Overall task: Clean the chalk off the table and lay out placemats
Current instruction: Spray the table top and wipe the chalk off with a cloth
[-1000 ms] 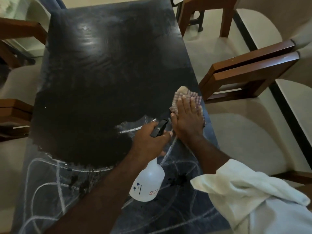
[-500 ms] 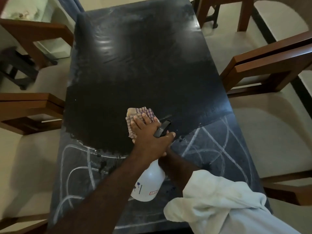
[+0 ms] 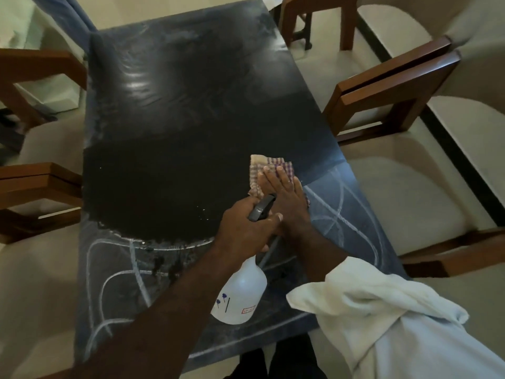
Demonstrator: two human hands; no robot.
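Observation:
A black table (image 3: 177, 138) fills the middle of the view. Its far part is wiped dark and wet; white chalk lines (image 3: 341, 212) cover the near part and the right edge. My right hand (image 3: 284, 192) lies flat with straight fingers on a checked cloth (image 3: 263, 166), pressing it onto the table near the right edge. My left hand (image 3: 246, 231) grips the neck of a white spray bottle (image 3: 241, 294), its black trigger (image 3: 262, 207) pointing up beside my right hand. The bottle hangs just above the chalked near end.
Wooden chairs with beige cushions stand on both sides: two on the right (image 3: 393, 94), two on the left (image 3: 35, 192). Another chair (image 3: 314, 17) stands past the far right corner. My white sleeve (image 3: 377, 310) covers the near right corner.
My right hand swept the cloth from the right edge to the middle of the table, then back toward the right. The left hand kept hold of the bottle. The camera shifted.

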